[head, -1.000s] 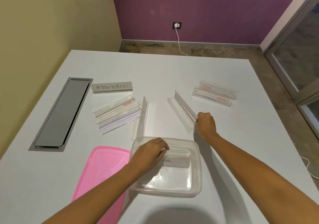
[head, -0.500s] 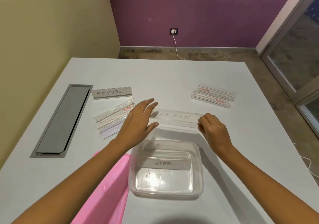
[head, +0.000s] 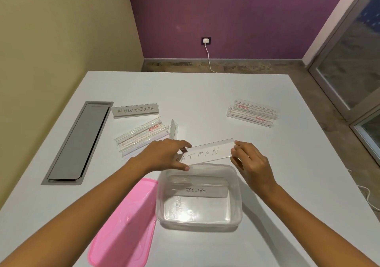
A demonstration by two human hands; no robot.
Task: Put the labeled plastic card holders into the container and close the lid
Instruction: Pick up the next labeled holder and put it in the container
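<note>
Progress: one labeled holder in, lid off. Pink lid (head: 123,223) lies flat on the tabletop (head: 287,184), touching the left side of the clear container (head: 236,215). Inside the container, the ZEBRA holder (head: 197,190) rests toward the far wall.

Current step, as judged: second holder on its way in. The BATMAN holder (head: 207,153) is held in the air just past the container's far rim, tilted, right end higher. Left hand (head: 162,156) curled over its left end, thumb under and fingers on top, covering the first letter. Right hand (head: 249,162) pinches the right end between thumb and fingertips. Both hands closed on the holder, not spread.

Remaining: SUPERMAN holder (head: 135,110) sits at far left beside the grey cable hatch (head: 78,143), untouched. An upright holder (head: 173,129) is seen edge-on; cannot tell whether it is labeled. Two stacks of unlabeled clear holders, left (head: 141,137) and far right (head: 253,112), presumably stay out. Lid not yet fitted.
</note>
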